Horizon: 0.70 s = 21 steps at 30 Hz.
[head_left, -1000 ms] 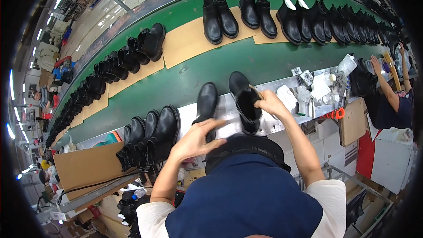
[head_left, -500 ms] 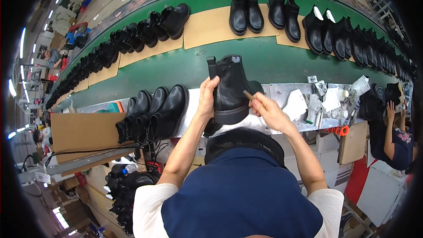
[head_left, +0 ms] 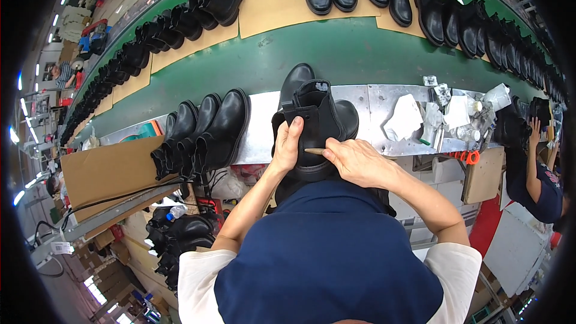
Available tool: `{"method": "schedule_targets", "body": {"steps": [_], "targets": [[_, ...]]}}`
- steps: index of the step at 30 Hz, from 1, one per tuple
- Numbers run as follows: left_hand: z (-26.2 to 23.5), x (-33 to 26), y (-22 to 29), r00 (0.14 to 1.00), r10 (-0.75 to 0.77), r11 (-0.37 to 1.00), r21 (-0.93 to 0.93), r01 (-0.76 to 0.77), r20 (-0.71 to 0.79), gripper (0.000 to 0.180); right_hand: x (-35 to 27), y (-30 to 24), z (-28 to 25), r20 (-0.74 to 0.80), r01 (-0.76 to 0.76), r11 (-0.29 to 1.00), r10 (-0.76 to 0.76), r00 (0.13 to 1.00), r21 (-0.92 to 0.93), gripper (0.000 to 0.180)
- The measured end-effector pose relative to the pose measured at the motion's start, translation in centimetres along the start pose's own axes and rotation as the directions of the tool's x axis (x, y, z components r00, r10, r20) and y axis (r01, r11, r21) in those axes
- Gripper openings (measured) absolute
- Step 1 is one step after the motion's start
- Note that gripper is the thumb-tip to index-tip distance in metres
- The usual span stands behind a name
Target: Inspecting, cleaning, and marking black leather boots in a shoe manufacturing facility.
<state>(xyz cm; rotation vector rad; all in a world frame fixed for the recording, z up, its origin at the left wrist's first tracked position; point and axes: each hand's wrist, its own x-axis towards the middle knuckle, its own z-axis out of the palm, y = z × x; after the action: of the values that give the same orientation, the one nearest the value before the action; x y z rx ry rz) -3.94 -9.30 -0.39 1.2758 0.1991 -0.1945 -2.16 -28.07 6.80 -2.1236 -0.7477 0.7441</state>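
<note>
A black ankle boot (head_left: 319, 121) is upright in front of my chest with its heel toward me. My left hand (head_left: 288, 149) grips its left side, the thumb lying on the back near the pull tab. In my right hand (head_left: 363, 165) a short tan stick (head_left: 313, 151) is pinched, its tapered tip touching the back of the boot just above the heel. Another black boot (head_left: 297, 82) shows behind the held one, its lower part hidden.
Several black boots (head_left: 225, 127) stand to the left on the metal ledge (head_left: 258, 126), beside a brown cardboard sheet (head_left: 114, 161). White cloths and small bottles (head_left: 469, 132) clutter the right. Long boot rows line the green belt (head_left: 288, 48). A co-worker (head_left: 540, 183) is at far right.
The boot has turned so its back faces me and come closer to my body. My right hand has moved left, bringing the stick from the boot's side to its back.
</note>
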Motion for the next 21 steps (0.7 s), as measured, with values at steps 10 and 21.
{"method": "schedule_targets", "body": {"steps": [10, 21], "targets": [[2.0, -1.3, 1.1, 0.997, -0.016, 1.000, 0.006, 0.017, -0.077, 0.042, -1.4, -0.6, -0.5, 0.064, -0.039, 0.995, 0.045, 0.997, -0.094, 0.021], [1.1, -1.1, -0.7, 0.995, 0.018, 0.992, 0.125, -0.006, -0.095, 0.047, -0.8, -1.2, -0.3, 0.082, -0.012, 0.984, 0.027, 0.996, -0.180, 0.021]]}}
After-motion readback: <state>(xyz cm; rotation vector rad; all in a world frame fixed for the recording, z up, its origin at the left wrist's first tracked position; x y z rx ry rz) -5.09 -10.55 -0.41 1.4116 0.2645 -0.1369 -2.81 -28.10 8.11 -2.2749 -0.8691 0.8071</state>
